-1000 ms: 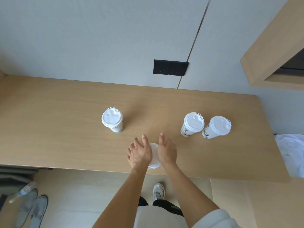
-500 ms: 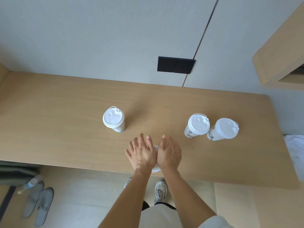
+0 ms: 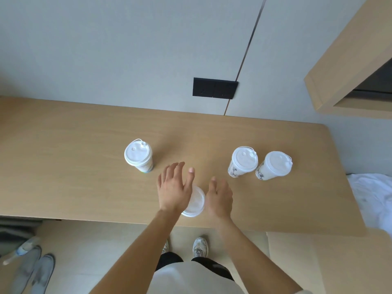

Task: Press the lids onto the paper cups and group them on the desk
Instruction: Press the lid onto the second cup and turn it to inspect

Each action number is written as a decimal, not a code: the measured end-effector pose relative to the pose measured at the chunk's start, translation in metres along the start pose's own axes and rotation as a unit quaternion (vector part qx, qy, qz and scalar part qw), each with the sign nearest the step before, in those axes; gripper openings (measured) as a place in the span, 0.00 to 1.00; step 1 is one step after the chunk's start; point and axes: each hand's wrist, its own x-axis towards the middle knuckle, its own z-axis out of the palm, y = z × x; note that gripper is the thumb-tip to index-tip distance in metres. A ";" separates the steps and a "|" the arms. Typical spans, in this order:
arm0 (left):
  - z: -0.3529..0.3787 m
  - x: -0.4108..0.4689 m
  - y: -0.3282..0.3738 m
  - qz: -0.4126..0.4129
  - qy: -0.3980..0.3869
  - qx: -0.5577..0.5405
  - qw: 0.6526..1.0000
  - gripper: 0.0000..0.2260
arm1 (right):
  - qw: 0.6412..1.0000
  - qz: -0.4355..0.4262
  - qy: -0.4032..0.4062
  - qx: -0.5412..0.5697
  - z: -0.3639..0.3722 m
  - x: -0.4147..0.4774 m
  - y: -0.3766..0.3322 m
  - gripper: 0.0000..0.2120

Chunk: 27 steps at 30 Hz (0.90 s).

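Note:
A paper cup with a white lid (image 3: 195,201) stands near the front edge of the wooden desk (image 3: 74,177), between my two hands. My left hand (image 3: 172,187) hovers over its left side with fingers spread and straight. To the cup's right, my right hand (image 3: 219,196) is open too, apart from the lid. A lidded cup (image 3: 139,155) stands alone to the left. Two more lidded cups (image 3: 244,162) (image 3: 274,166) stand close together at the right.
A black switch plate (image 3: 214,88) sits on the wall behind the desk. A wooden shelf (image 3: 350,66) juts out at the upper right. White cloth (image 3: 373,200) lies past the desk's right end. Slippers (image 3: 31,270) lie on the floor at the lower left.
Both hands, pressed together over the lid half a second ago, have come apart and lifted off it. More of the white lid now shows between them.

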 end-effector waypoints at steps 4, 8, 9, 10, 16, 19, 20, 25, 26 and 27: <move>0.003 -0.014 -0.006 -0.210 -0.020 -0.102 0.972 0.29 | 0.993 -0.110 -0.030 -0.038 0.011 0.009 -0.021 0.25; 0.016 -0.016 -0.008 -0.271 -0.067 -0.067 0.958 0.29 | 0.976 -0.166 -0.059 -0.125 0.028 0.011 -0.023 0.27; 0.018 -0.015 -0.009 -0.267 -0.076 -0.050 0.959 0.29 | 0.976 -0.168 -0.052 -0.131 0.030 0.012 -0.022 0.27; 0.020 -0.015 -0.010 -0.255 -0.081 -0.026 0.963 0.29 | 0.974 -0.171 -0.044 -0.140 0.031 0.013 -0.021 0.26; 0.022 -0.012 -0.012 -0.220 -0.055 0.024 0.974 0.33 | 0.971 -0.185 -0.022 -0.150 0.035 0.016 -0.021 0.26; 0.021 -0.005 -0.016 -0.178 -0.071 0.033 0.981 0.34 | 0.980 -0.168 -0.004 -0.106 0.038 0.015 -0.018 0.24; 0.019 0.000 -0.018 -0.147 -0.081 0.042 0.985 0.35 | 0.986 -0.154 0.008 -0.064 0.040 0.012 -0.017 0.24; 0.002 0.036 -0.023 0.052 -0.087 0.137 0.985 0.36 | 0.982 0.033 0.020 0.184 0.050 -0.021 -0.012 0.22; -0.001 0.040 -0.021 0.088 -0.086 0.157 0.980 0.35 | 0.978 0.065 0.007 0.199 0.051 -0.026 -0.011 0.23; -0.004 0.043 -0.019 0.116 -0.086 0.172 0.974 0.34 | 0.975 0.086 -0.004 0.206 0.052 -0.028 -0.010 0.24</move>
